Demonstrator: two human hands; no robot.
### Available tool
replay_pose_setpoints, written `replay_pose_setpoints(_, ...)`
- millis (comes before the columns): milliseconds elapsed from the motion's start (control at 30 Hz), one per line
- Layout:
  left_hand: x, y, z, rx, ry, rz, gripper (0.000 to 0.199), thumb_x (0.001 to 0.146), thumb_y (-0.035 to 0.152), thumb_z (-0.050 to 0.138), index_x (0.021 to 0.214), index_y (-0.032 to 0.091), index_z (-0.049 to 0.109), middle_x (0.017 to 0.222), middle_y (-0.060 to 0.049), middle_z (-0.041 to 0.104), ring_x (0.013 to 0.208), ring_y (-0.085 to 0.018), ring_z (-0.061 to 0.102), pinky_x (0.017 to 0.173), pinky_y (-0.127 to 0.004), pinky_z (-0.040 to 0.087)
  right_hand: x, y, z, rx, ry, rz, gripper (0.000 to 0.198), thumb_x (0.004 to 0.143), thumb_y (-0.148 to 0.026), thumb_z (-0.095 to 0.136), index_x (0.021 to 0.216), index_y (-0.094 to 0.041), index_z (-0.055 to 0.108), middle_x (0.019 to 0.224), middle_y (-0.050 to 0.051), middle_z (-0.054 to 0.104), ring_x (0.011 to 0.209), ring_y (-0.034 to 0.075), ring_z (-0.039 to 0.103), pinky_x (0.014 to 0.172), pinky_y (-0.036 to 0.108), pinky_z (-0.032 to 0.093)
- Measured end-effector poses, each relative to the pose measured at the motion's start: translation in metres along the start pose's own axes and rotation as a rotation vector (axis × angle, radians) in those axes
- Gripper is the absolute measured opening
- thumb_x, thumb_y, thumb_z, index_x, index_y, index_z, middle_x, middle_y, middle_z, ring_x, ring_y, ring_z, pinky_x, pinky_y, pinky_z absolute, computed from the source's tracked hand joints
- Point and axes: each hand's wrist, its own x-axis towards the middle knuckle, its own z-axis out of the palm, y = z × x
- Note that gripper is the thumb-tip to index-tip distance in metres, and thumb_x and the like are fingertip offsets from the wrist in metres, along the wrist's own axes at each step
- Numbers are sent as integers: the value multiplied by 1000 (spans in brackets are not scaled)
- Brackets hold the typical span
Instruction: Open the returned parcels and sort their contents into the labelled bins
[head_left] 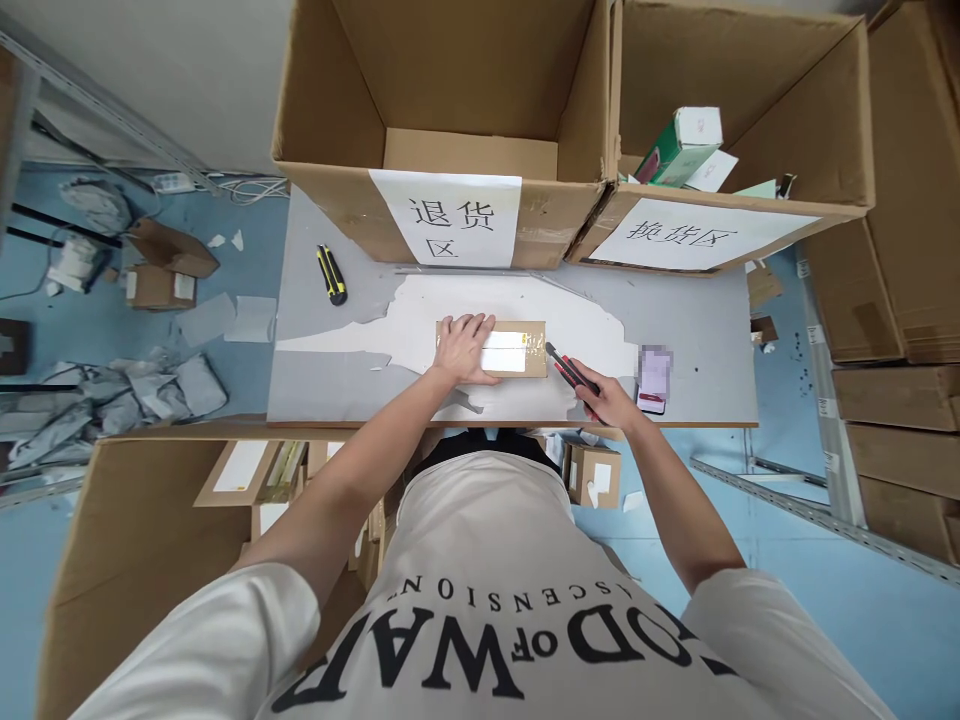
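Observation:
A small cardboard box (535,350) with a white label and clear tape lies on the worn white patch of the tabletop. My left hand (461,348) spans its left end, fingers over the far edge and thumb along the near edge, holding it against the table. In my right hand (609,398) is a black and red utility knife (574,372), its front end pointing at the box's right end, just beside it. Whether any blade is out is too small to tell. To the right of that hand lies a phone (654,380) with its screen lit.
A yellow and black utility knife (331,275) lies on the grey table (697,320) at left. Two large open cartons (544,220) (600,225) with handwritten signs stand along the back; green boxes (686,145) fill part of the right one. Another big carton (97,560) holding parcels stands below left.

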Motion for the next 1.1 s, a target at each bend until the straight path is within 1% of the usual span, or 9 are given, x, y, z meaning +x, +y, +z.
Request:
replay_pose_setpoints(233, -2, 2, -4, 64, -29, 9, 121, 51, 65, 74, 150, 15, 26, 149, -18, 38, 132, -42, 32, 113, -54, 8, -14, 13, 15, 41, -46, 63, 67, 84, -41, 59, 147, -32, 38, 69, -4, 59, 40, 7, 44, 39, 24, 43)
replay_pose_setpoints(400, -2, 1, -6, 128, -68, 28, 121, 55, 69, 71, 151, 14, 22, 153, -19, 32, 138, -41, 27, 115, -55, 5, -25, 21, 4, 38, -13, 52, 69, 85, -47, 57, 148, -30, 34, 77, -2, 61, 44, 7, 46, 42, 25, 44)
replay_pose_setpoints(533, -4, -2, -5, 152, -92, 65, 126, 55, 75, 68, 152, 12, 17, 156, -20, 24, 143, -43, 18, 115, -59, -1, -36, 45, -12, -24, 239, 30, 80, 86, -55, 51, 152, -25, 19, 86, 2, 63, 50, 11, 52, 45, 27, 47)
replay_pose_setpoints(633, -6, -3, -4, 172, -85, 99, 129, 55, 78, 65, 153, 11, 14, 158, -21, 16, 145, -44, 10, 113, -61, -5, -27, 64, -10, -251, 431, 94, 66, 91, -51, 37, 149, -19, 30, 87, 6, 63, 61, 17, 57, 60, 34, 53)
replay_pose_setpoints(733, -9, -3, -5, 189, -77, 127, 127, 57, 79, 64, 152, 9, 17, 158, -22, 13, 145, -44, 7, 113, -62, -6, -5, 78, 2, -493, 537, 168, 58, 93, -39, 26, 147, -17, 36, 106, 14, 58, 88, 24, 61, 82, 41, 51)
replay_pose_setpoints(800, -13, -1, -6, 198, -62, 134, 122, 61, 78, 62, 152, 9, 19, 159, -22, 13, 146, -43, 7, 113, -62, -5, 12, 85, 10, -599, 569, 218, 59, 92, -33, 27, 150, -18, 30, 119, 17, 51, 104, 28, 57, 90, 43, 47)
replay_pose_setpoints(867, -22, 3, -4, 202, -34, 129, 112, 68, 75, 58, 151, 9, 21, 158, -22, 13, 146, -41, 8, 114, -61, -3, 26, 91, 17, -694, 580, 257, 61, 91, -30, 31, 150, -17, 28, 123, 18, 47, 111, 30, 53, 95, 44, 44)
replay_pose_setpoints(1000, -57, 18, 10, 197, 41, 44, 80, 87, 60, 45, 148, 10, 30, 157, -20, 22, 147, -35, 14, 116, -59, 3, 40, 105, 25, -821, 614, 277, 60, 89, -26, 35, 148, -16, 32, 124, 20, 46, 114, 34, 48, 95, 47, 40)
replay_pose_setpoints(1100, -84, 31, 26, 181, 69, -7, 70, 91, 52, 40, 147, 11, 33, 156, -19, 25, 147, -32, 16, 116, -58, 6, 40, 114, 30, -850, 645, 260, 59, 89, -24, 36, 148, -19, 33, 124, 20, 46, 114, 34, 46, 92, 49, 40)
